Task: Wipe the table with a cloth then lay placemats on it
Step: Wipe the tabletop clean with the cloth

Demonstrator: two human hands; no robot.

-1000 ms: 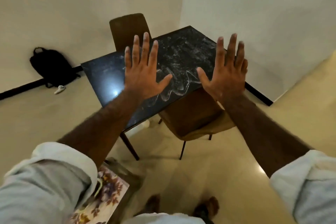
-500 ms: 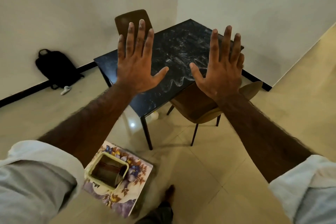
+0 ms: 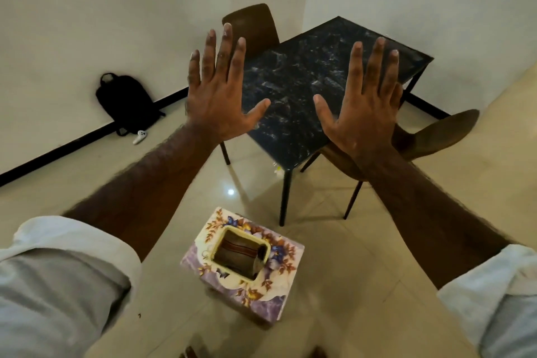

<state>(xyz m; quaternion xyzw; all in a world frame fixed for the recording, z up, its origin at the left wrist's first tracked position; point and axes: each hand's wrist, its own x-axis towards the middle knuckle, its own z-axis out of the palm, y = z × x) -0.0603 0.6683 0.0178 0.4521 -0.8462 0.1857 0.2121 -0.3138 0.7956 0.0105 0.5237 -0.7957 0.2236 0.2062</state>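
Nearest the camera, the rolled pale sleeves (image 3: 72,256) frame two bare forearms stretched forward. On the tiled floor (image 3: 363,285) between them sits a floral tissue box (image 3: 241,263); something brownish striped shows through its opening, possibly folded fabric, though the view is too dim to be sure. No cloth or placemat is clearly in sight, so neither part of the task looks started.

The left hand (image 3: 216,102) and right hand (image 3: 363,113) are raised side by side, backs toward the camera, fingers straight and fanned apart, thumbs pointing inward, holding nothing. That looks like a deliberate show of empty hands before work begins, not a reach for anything.

Beyond them stands the black marble-patterned table (image 3: 305,90), its corner pointing this way, well apart from the hands. Its top carries pale smears, which would explain the wiping step, and nothing stands on it. One brown chair (image 3: 430,136) is tucked at its right side, another brown chair (image 3: 252,26) behind it.

Farthest back, a black backpack (image 3: 128,103) leans at the white wall (image 3: 87,23), with a small white controller (image 3: 140,136) beside it.
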